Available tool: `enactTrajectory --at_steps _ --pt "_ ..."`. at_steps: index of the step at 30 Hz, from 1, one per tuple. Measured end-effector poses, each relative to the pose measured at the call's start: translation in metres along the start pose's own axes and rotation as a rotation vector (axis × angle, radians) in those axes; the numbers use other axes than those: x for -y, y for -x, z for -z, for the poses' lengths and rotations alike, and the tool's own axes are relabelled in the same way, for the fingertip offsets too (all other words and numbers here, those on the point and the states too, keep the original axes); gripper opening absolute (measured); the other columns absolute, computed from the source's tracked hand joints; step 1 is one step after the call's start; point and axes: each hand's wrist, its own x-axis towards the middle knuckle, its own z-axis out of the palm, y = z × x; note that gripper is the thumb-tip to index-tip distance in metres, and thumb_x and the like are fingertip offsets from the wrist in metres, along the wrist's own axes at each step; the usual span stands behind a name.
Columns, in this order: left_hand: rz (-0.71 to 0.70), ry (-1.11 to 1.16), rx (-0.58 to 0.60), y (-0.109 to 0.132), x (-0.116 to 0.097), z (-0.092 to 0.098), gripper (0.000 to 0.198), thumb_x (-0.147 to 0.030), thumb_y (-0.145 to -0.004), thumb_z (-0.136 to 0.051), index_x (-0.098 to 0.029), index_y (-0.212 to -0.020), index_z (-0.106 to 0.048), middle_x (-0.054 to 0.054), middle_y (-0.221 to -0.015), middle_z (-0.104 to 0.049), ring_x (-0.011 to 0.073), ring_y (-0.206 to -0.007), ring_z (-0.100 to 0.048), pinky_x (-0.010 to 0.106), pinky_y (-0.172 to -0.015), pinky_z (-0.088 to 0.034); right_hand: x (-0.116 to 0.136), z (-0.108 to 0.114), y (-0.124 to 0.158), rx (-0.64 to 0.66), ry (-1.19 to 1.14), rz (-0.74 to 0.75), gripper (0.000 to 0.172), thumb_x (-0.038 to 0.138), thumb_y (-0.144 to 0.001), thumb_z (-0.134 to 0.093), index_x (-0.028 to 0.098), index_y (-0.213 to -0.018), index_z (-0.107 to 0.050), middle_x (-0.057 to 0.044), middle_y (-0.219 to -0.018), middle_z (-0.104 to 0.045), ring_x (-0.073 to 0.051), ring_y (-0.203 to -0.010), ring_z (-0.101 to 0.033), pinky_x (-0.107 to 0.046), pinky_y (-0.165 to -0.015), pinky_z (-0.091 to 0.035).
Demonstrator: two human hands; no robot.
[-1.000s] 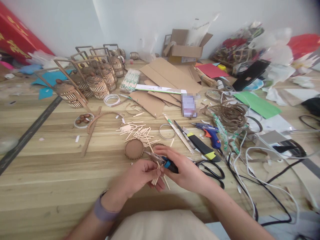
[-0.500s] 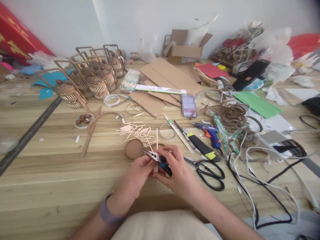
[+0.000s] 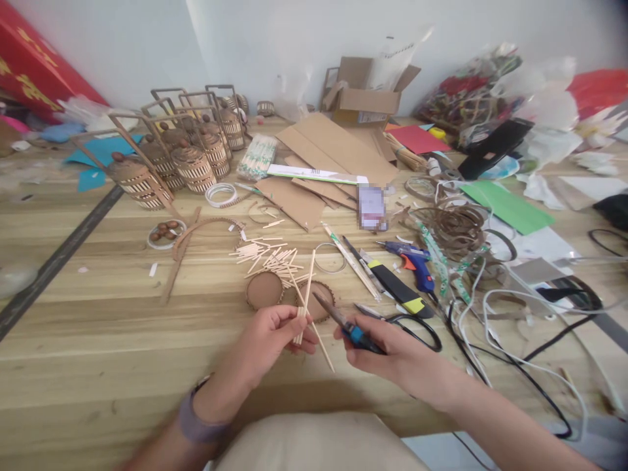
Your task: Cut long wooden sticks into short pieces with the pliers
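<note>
Pinched in my left hand (image 3: 275,333) is a small bunch of pale wooden sticks (image 3: 309,288), two longer ones crossing and shorter ones held side by side. My right hand (image 3: 383,343) grips pliers (image 3: 356,332) with blue and black handles; the jaws point up and left, apart from the sticks. Just beyond my hands lie two round brown discs with raised rims, a left disc (image 3: 263,290) and a right disc (image 3: 321,302) partly behind the sticks. A heap of short cut sticks (image 3: 269,258) is scattered behind them.
Black-handled scissors (image 3: 415,330) lie under and beside my right hand. Further right are a utility knife (image 3: 397,288), a blue glue gun (image 3: 415,261) and tangled cables (image 3: 483,314). Small slatted lanterns (image 3: 191,167) with handles stand back left; cardboard sheets (image 3: 338,147) lie at the back.
My right hand has drawn the pliers right, away from my left hand. The sticks in my left hand now show plainly, with a long one slanting down to the right.
</note>
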Motion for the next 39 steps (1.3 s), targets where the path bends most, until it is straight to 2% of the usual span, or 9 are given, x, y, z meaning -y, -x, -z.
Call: enactTrajectory --at_steps 3,6,10,14,21,30,39 --pt "0.027 -0.033 0.039 0.004 -0.002 0.000 0.037 -0.051 -0.076 -0.066 -0.014 -0.084 -0.066 0.006 -0.077 -0.074 0.0174 -0.066 -0.070 0.026 -0.061 -0.047 -0.004 0.010 0.007 0.144 -0.081 -0.116 0.016 0.025 -0.079 -0.056 0.021 -0.093 -0.063 0.001 -0.077 -0.056 -0.014 -0.071 -0.052 -0.024 -0.064 -0.044" --pt "0.042 -0.025 0.084 0.006 -0.001 -0.003 0.037 -0.050 -0.075 -0.066 -0.014 -0.086 -0.066 0.004 -0.073 -0.073 0.0162 -0.064 -0.069 0.026 -0.062 -0.048 -0.004 0.010 0.008 0.165 -0.092 -0.165 0.016 0.023 -0.076 -0.055 0.022 -0.090 -0.062 0.001 -0.080 -0.058 -0.015 -0.074 -0.052 -0.025 -0.065 -0.043" --pt "0.063 0.004 0.165 0.007 0.001 -0.007 0.037 -0.051 -0.074 -0.067 -0.014 -0.078 -0.063 0.003 -0.069 -0.072 0.0152 -0.063 -0.067 0.026 -0.062 -0.048 0.002 0.006 0.003 0.168 -0.105 -0.142 0.015 0.018 -0.074 -0.054 0.023 -0.086 -0.062 0.002 -0.076 -0.058 -0.015 -0.071 -0.054 -0.024 -0.063 -0.044" --pt "0.068 0.018 0.204 0.007 0.001 -0.010 0.039 -0.053 -0.073 -0.068 -0.014 -0.080 -0.066 0.004 -0.070 -0.071 0.0145 -0.061 -0.066 0.026 -0.062 -0.048 0.010 0.004 -0.004 0.195 -0.148 -0.097 0.017 0.016 -0.073 -0.052 0.023 -0.085 -0.061 0.002 -0.075 -0.058 -0.015 -0.071 -0.055 -0.024 -0.064 -0.044" --pt "0.070 0.023 0.205 0.008 -0.002 -0.013 0.040 -0.052 -0.072 -0.069 -0.013 -0.076 -0.066 0.004 -0.068 -0.070 0.0131 -0.057 -0.064 0.024 -0.059 -0.046 0.017 0.007 -0.010 0.265 -0.226 -0.197 0.016 0.021 -0.069 -0.057 0.021 -0.085 -0.059 0.003 -0.077 -0.051 -0.015 -0.075 -0.047 -0.026 -0.067 -0.037" --pt "0.076 0.016 0.201 0.008 -0.003 -0.015 0.041 -0.053 -0.070 -0.069 -0.013 -0.075 -0.066 0.003 -0.066 -0.069 0.0118 -0.054 -0.063 0.023 -0.057 -0.046 0.018 0.007 -0.010 0.275 -0.187 -0.177 0.017 0.023 -0.067 -0.053 0.020 -0.084 -0.056 0.002 -0.077 -0.049 -0.015 -0.074 -0.043 -0.028 -0.066 -0.033" --pt "0.039 0.013 0.209 0.007 0.000 -0.014 0.041 -0.053 -0.072 -0.067 -0.012 -0.075 -0.067 0.003 -0.065 -0.068 0.0114 -0.053 -0.062 0.023 -0.057 -0.046 0.013 0.006 -0.013 0.267 -0.050 -0.092 0.013 0.017 -0.067 -0.051 0.020 -0.079 -0.054 0.004 -0.073 -0.049 -0.014 -0.069 -0.043 -0.026 -0.063 -0.034"
